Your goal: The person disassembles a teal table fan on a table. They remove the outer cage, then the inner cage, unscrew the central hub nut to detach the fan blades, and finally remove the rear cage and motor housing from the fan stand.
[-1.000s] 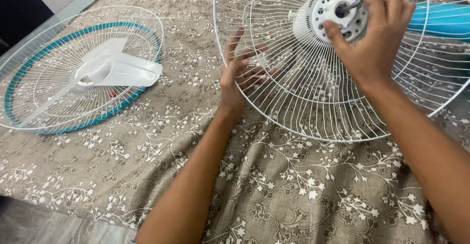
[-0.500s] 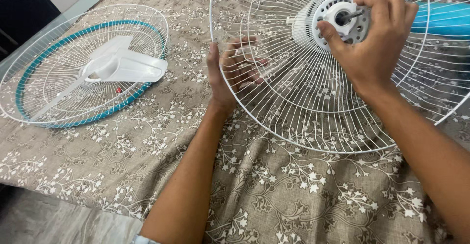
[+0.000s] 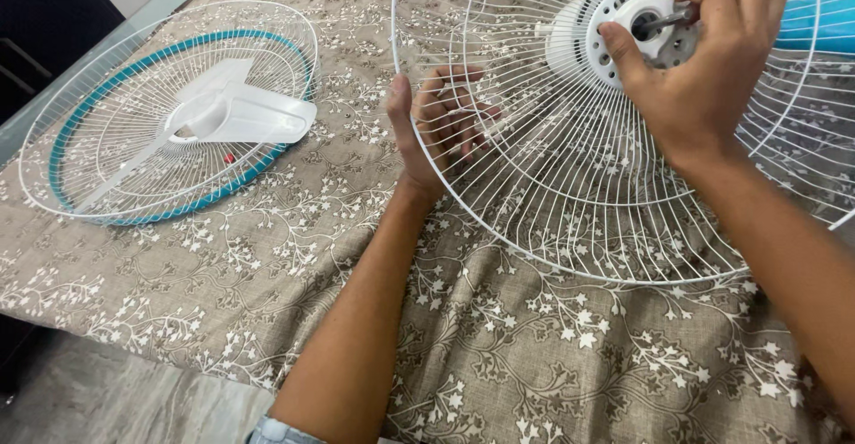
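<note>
The left hand (image 3: 436, 128) grips the near left rim of the white wire fan guard (image 3: 570, 203), thumb on the outer side of the rim and fingers (image 3: 459, 97) curled through the wires on the inner side, so it is closed on the guard. A second ago that hand lay flatter behind the wires with the fingers spread; since then it has turned edge-on and wrapped the rim. The right hand (image 3: 704, 79) is at the centre of the guard on the far right, its fingers pinched around the metal shaft (image 3: 663, 24) that sticks out of the white motor hub (image 3: 623, 30); its hold looks unchanged from the earlier frames. The guard stands tilted over the right part of the table (image 3: 534, 346), its lower edge close to the patterned cloth, and it sits slightly farther right in view than before. A blue fan body (image 3: 819, 21) shows behind it at the far right. On the left of the table lies a second guard with a blue ring (image 3: 169, 114), with a white fan blade (image 3: 236, 114) resting in it, well apart from both hands
</note>
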